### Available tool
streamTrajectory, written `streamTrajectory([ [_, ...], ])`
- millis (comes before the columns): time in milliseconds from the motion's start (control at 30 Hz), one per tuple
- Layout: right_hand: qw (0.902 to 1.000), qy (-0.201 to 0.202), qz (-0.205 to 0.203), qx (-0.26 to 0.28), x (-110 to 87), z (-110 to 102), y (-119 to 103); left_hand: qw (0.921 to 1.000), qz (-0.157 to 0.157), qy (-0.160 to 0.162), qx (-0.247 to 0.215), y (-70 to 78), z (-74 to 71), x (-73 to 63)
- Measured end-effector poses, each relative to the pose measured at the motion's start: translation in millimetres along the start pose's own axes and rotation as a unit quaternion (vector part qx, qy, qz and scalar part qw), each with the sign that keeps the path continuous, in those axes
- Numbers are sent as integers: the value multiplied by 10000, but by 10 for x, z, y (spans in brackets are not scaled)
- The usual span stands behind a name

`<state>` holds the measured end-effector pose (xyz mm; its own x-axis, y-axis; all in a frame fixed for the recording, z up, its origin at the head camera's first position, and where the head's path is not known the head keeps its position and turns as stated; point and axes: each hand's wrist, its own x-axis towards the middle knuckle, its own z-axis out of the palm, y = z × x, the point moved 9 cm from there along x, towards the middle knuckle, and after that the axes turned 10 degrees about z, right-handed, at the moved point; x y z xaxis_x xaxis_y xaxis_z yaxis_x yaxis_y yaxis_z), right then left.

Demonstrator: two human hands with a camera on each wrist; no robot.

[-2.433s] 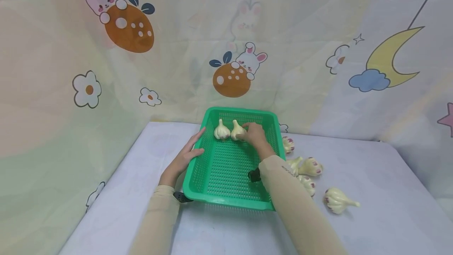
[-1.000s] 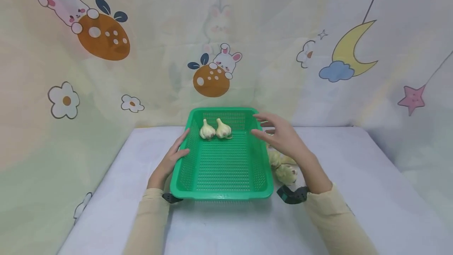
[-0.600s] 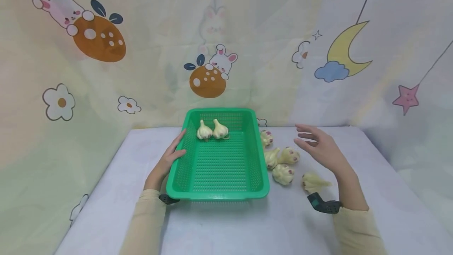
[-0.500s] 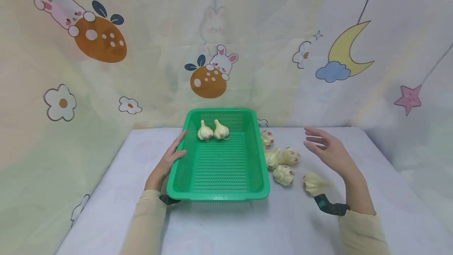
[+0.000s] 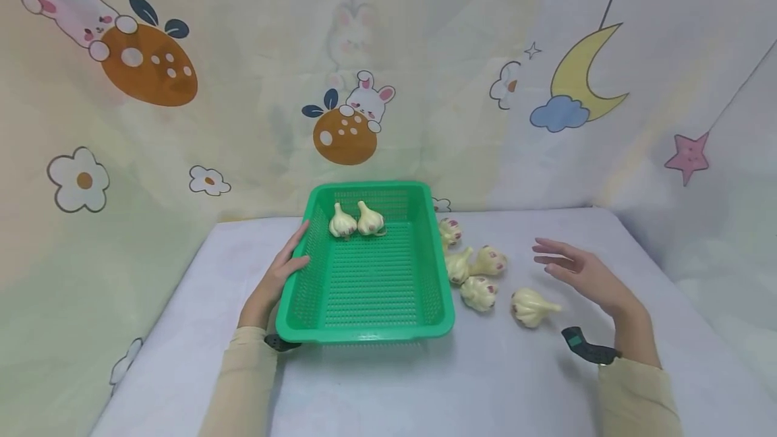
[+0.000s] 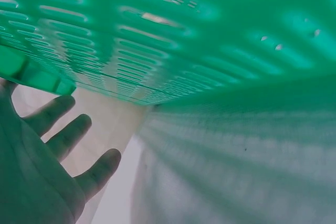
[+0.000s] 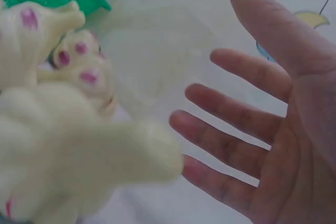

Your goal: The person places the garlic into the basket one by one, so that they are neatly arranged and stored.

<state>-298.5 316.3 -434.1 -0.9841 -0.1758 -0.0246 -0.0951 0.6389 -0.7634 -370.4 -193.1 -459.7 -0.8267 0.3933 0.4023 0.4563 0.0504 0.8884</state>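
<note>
Drawn away from the green basket (image 5: 365,336), where two garlic bulbs (image 5: 342,224) already lie, the right hand (image 5: 587,276) hovers empty, fingers apart, near five loose bulbs (image 5: 529,307) left on the surface (image 5: 485,383), the left hand (image 5: 274,278) touching the basket's side with spread fingers.

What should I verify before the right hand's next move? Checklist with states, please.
1. Right hand empty, fingers spread: ok.
2. Left hand at the left side of the green basket: ok; how firmly it steadies it, cannot tell.
3. Nearest loose garlic bulb apart from the others: ok, its stem points right.
4. Other loose bulbs well separated: not ok, they lie clustered beside the basket's right side.
5. Room inside the basket: ok, two bulbs sit at its far left, with bare floor nearer the person.
6. Basket flat on the table: cannot tell.
</note>
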Motion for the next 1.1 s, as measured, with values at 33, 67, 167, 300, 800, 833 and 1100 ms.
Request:
streamTrajectory([
  [33, 9996, -209, -73, 153, -3, 42, 47, 10000, 5, 1, -22, 8, 2, -1],
  [67, 9986, -416, -106, 309, -12, 85, 96, 10000, 21, -1, -39, 19, 6, 0],
  [167, 9893, -1085, -157, 965, -50, 232, 231, 9999, 16, -27, -107, 47, 17, 8],
  [300, 9702, -1682, -265, 1727, -97, 358, 353, 9999, -26, -72, -111, 53, 29, 14],
  [800, 9822, -1819, -268, 377, -121, 486, 369, 9999, -90, 16, -111, -26, -2, -7],
  [833, 9850, -1698, -214, 236, -106, 482, 365, 9999, -95, 10, -130, -26, -2, -8],
  [1100, 9931, -1110, 361, -127, -10, 483, 461, 9998, -95, -13, -171, -25, 10, -5],
])
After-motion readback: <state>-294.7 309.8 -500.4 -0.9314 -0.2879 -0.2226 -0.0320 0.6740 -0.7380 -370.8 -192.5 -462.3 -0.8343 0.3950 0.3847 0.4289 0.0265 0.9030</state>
